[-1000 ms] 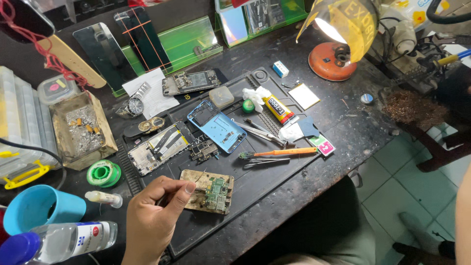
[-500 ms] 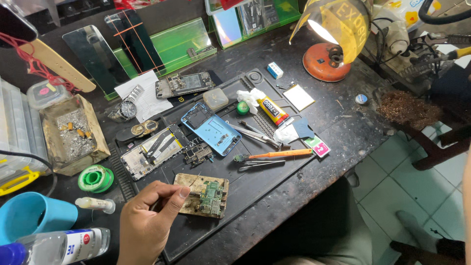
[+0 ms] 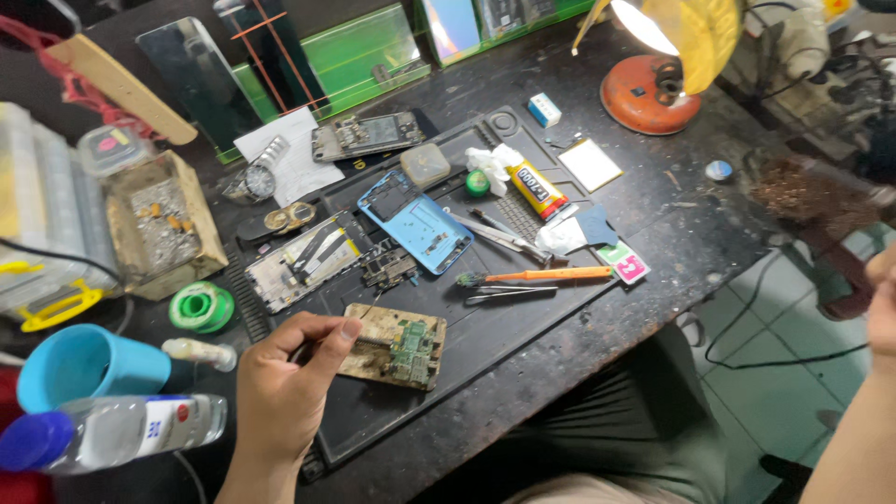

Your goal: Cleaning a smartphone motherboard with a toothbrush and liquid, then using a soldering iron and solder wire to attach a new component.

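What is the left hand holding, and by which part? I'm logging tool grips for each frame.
The left hand pinches a thin tool between thumb and fingers, tip toward the circuit board. Its kind and the gripped part cannot be told.

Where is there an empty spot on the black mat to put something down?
Bare mat lies between the circuit board, the orange-handled tool and the front edge. Behind that it is crowded: blue phone frame, glue tube, tweezers.

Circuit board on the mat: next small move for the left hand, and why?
Probably lower the thin tool's tip onto the green circuit board. The left hand pinches it just left of the board, which sits on a worn block; the right hand is off at the frame edge.
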